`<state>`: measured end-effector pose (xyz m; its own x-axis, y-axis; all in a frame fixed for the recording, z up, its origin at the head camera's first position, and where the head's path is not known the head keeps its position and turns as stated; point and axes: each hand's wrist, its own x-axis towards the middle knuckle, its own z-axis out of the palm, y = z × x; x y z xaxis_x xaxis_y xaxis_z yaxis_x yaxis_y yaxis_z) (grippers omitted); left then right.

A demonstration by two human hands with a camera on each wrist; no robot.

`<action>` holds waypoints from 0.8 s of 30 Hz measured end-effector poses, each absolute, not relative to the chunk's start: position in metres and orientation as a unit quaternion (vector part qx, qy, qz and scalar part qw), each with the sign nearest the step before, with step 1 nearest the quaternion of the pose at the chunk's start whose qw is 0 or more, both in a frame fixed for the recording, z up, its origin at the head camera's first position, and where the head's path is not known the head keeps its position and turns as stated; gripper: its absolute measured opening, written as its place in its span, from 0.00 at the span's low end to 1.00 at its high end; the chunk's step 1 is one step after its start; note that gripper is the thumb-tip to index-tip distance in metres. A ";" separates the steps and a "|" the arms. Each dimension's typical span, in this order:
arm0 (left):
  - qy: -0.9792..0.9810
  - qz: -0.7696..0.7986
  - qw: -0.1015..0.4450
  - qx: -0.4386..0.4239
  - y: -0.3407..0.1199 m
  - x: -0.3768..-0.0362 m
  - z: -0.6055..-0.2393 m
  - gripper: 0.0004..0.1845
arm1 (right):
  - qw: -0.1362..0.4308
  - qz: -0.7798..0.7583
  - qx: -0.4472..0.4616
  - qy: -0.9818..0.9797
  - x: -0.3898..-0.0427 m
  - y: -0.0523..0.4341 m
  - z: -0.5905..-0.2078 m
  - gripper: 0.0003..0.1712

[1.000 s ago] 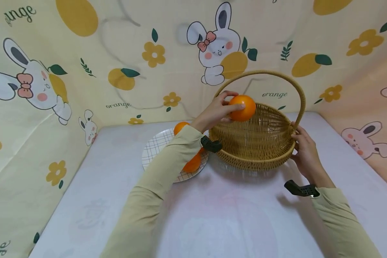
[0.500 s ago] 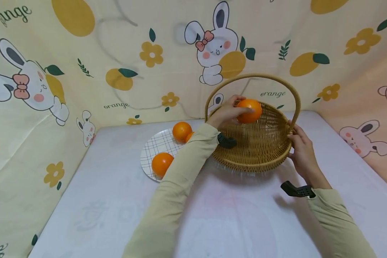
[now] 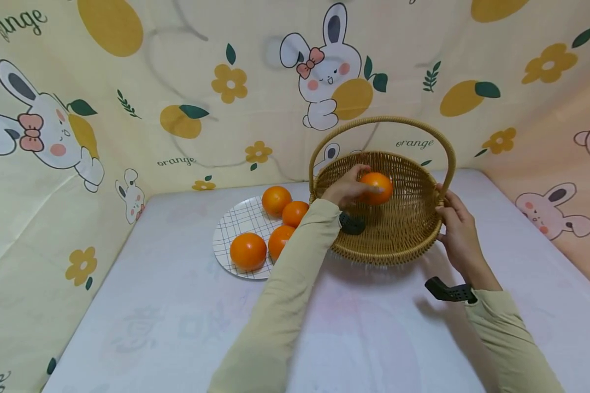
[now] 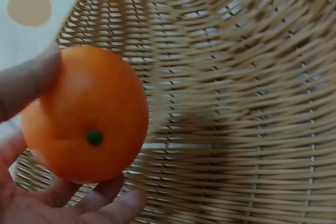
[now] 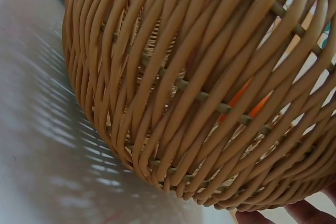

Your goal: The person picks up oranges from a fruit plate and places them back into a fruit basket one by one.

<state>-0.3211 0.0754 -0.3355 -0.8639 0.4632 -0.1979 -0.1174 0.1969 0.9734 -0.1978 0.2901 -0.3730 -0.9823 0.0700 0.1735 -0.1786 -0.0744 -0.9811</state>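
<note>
An orange [image 3: 379, 188] with a small green stem spot is held in my left hand [image 3: 348, 185], thumb on one side and fingers beneath, as the left wrist view shows. Hand and fruit are inside the mouth of a woven wicker basket [image 3: 398, 229], above its bottom. The basket has a tall arched handle [image 3: 383, 119] and leans with its opening toward me. My right hand [image 3: 459, 232] grips the rim at the right, by the foot of the handle. In the right wrist view, only fingertips [image 5: 304, 212] show at the lower right; a bit of orange shows through the weave.
Left of the basket, a round white plate [image 3: 226, 237] with a grid pattern bears several oranges [image 3: 248, 251]. My left sleeve [image 3: 285, 289] covers part of the plate's right side. A patterned cloth [image 3: 255, 120] hangs behind the white table [image 3: 177, 311].
My left hand has carried the orange rightward and down into the basket. The basket's handle has tipped slightly lower and left. More oranges on the plate have come into view.
</note>
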 end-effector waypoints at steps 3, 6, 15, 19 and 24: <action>0.741 0.609 0.259 0.110 0.075 -0.320 -0.341 0.35 | 0.088 0.733 0.041 -0.674 -0.198 0.291 -0.375 0.28; 0.744 0.596 0.283 0.108 0.075 -0.319 -0.343 0.33 | 0.090 0.729 0.044 -0.677 -0.198 0.291 -0.376 0.28; 0.753 0.557 0.327 0.125 0.075 -0.317 -0.344 0.31 | 0.086 0.733 0.039 -0.674 -0.198 0.294 -0.375 0.28; 0.767 0.527 0.338 0.140 0.075 -0.316 -0.344 0.31 | 0.090 0.735 0.041 -0.671 -0.198 0.294 -0.375 0.27; 0.785 0.495 0.342 0.145 0.078 -0.323 -0.353 0.30 | 0.093 0.741 0.046 -0.664 -0.198 0.294 -0.375 0.27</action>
